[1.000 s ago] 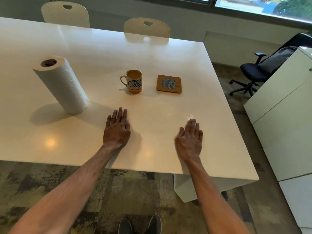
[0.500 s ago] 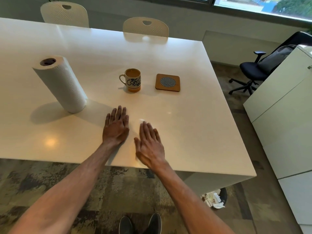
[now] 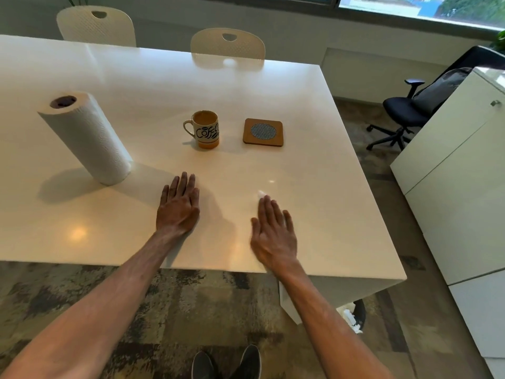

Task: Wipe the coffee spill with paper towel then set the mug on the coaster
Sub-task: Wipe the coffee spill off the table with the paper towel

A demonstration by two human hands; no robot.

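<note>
A mug (image 3: 205,129) with an orange base and black lettering stands on the white table (image 3: 328,160), handle to the left. A square cork coaster (image 3: 263,132) with a grey round inset lies just to its right, apart from it. My left hand (image 3: 179,206) rests flat on the table, fingers straight. My right hand (image 3: 273,233) lies flat near the front edge with straight fingers pressing a piece of paper towel (image 3: 261,192); only a small white tip shows past the fingertips. No coffee spill is visible on the surface.
A paper towel roll (image 3: 87,138) stands at the left. Two cream chairs (image 3: 228,46) sit at the far side. A black office chair (image 3: 410,113) and white cabinets (image 3: 464,187) are at the right. A bin with crumpled paper (image 3: 352,318) is under the table corner.
My right hand slid left toward my left hand, then back to the right with the paper under it. The left hand, mug and coaster stayed put.
</note>
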